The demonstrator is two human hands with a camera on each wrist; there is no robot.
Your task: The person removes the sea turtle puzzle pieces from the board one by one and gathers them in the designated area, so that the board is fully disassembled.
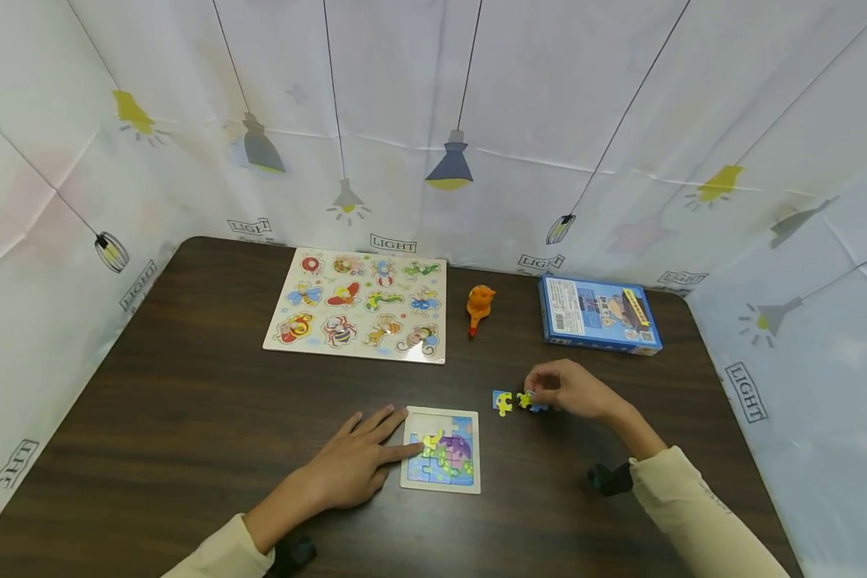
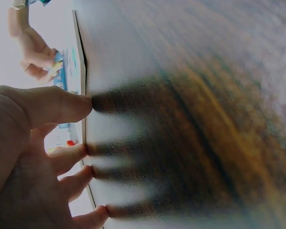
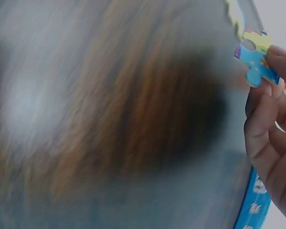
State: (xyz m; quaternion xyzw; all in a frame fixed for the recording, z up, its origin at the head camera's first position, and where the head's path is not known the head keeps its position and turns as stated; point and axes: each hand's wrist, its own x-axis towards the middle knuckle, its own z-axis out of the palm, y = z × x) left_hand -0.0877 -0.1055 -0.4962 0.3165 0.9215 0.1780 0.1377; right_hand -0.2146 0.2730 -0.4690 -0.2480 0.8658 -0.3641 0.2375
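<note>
My right hand (image 1: 574,391) pinches a blue and yellow jigsaw piece (image 3: 257,62) between thumb and fingers, right of the small puzzle. Beside it on the table lies a loose jigsaw piece (image 1: 502,400), yellow with a blue corner. My left hand (image 1: 348,467) has its fingers spread, palm down, at the left side of the small puzzle tray (image 1: 442,487). In the head view its thumb reaches over the tray onto the pieces. Purple, yellow, green and blue pieces fill much of the tray, and pale wood shows at its upper left.
A wooden board with insect and animal pictures (image 1: 356,305) lies at the back. An orange toy with a red tip (image 1: 480,303) is to its right. A blue box (image 1: 601,315) lies at the back right, near the printed cloth backdrop (image 1: 405,96).
</note>
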